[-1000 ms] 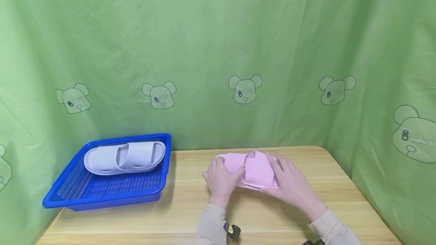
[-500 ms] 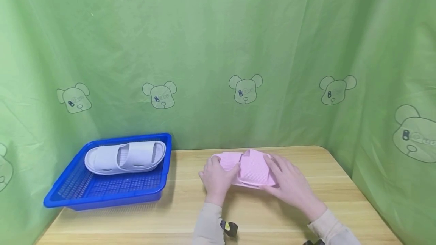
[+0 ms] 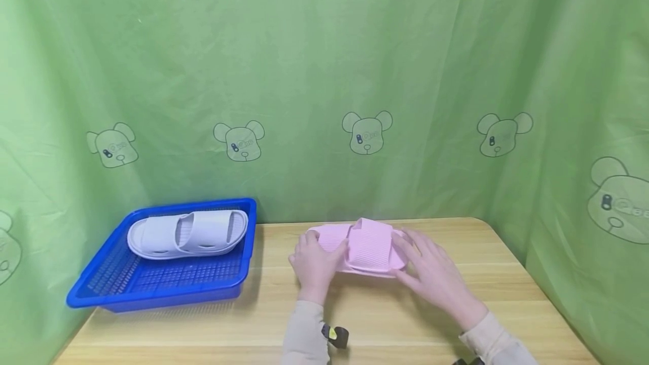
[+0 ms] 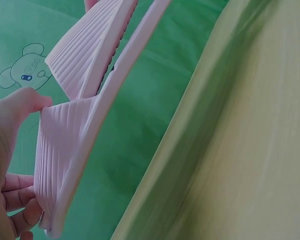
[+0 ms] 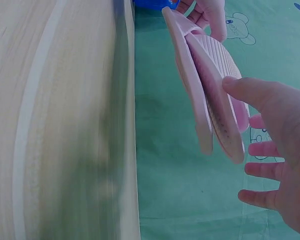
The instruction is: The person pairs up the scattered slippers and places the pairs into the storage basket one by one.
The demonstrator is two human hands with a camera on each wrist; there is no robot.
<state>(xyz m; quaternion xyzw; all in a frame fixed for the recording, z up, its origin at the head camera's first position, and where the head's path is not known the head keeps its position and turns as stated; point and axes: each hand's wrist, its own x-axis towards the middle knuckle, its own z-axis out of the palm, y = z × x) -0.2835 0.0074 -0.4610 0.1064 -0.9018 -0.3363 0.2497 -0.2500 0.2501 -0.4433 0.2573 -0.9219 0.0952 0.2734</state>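
Observation:
A pair of pink ribbed slippers point(image 3: 371, 246), one tucked into the other, is held over the right half of the wooden table point(image 3: 395, 337). My left hand point(image 3: 313, 266) grips their left end, with the thumb and curled fingers on the ribbed strap in the left wrist view. At their right end is my right hand point(image 3: 435, 269). In the right wrist view, its thumb lies at the slipper's edge and its other fingers are spread out straight. Seen from there, the soles of the pink slippers point(image 5: 210, 95) stand slightly apart at the near end.
A blue plastic basket point(image 3: 172, 301) stands at the table's left side. Inside lies a pair of pale lavender slippers point(image 3: 210, 232), nested together. A green curtain point(image 3: 304, 72) printed with bear heads encloses the back and sides.
The pink slippers and my left hand have shifted left, toward the basket. My right hand has stayed nearly in place, so more of the slippers' right end shows.

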